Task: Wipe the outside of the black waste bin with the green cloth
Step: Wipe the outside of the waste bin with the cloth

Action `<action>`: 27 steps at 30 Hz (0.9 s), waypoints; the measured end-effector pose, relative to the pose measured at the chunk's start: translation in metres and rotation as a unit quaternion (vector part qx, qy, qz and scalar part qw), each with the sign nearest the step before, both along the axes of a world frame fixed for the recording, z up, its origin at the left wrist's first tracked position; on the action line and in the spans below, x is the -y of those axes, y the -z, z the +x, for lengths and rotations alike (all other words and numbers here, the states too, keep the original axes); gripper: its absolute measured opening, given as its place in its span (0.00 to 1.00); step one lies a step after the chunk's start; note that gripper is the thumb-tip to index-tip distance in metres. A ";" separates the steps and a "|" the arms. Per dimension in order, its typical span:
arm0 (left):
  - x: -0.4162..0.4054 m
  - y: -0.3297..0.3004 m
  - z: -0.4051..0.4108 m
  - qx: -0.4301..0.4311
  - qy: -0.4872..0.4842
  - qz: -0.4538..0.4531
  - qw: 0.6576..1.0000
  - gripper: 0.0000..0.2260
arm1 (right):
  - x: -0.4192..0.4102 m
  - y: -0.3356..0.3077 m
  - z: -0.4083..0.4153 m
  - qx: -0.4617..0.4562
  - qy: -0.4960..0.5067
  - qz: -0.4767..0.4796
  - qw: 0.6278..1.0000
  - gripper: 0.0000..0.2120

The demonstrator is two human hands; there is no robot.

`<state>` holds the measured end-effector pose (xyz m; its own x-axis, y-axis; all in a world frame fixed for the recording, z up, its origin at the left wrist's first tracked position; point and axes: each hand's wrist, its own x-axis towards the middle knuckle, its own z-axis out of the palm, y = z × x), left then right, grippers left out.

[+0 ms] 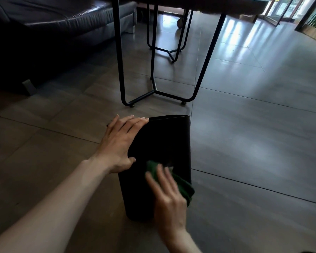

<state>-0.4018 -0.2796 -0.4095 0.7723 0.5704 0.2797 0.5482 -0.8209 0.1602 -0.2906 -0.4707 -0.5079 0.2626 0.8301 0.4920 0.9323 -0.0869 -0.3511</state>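
Observation:
The black waste bin (164, 141) lies on its side on the tiled floor, low in the middle of the view. My left hand (119, 143) rests flat on its upper left side with straight fingers reaching toward the far end. My right hand (167, 196) presses the green cloth (183, 187) against the bin's upward-facing wall near its near end. The fingers look blurred and fairly straight. Part of the cloth is hidden under my palm.
A table on thin black metal legs (120, 70) stands just beyond the bin. A dark leather sofa (44, 24) fills the upper left. Grey floor tiles (254, 143) spread to the right, toward glass doors (285, 11) at the far right.

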 end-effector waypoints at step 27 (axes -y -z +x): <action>0.002 0.000 0.004 0.023 0.046 -0.021 0.998 0.51 | 0.027 0.024 -0.007 0.098 -0.088 -0.116 0.984 0.18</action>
<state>-0.3983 -0.2815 -0.4091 0.8087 0.5100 0.2929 0.4624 -0.8591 0.2193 -0.2977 -0.4980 -0.5323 0.0229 0.9504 0.3102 0.9880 0.0258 -0.1522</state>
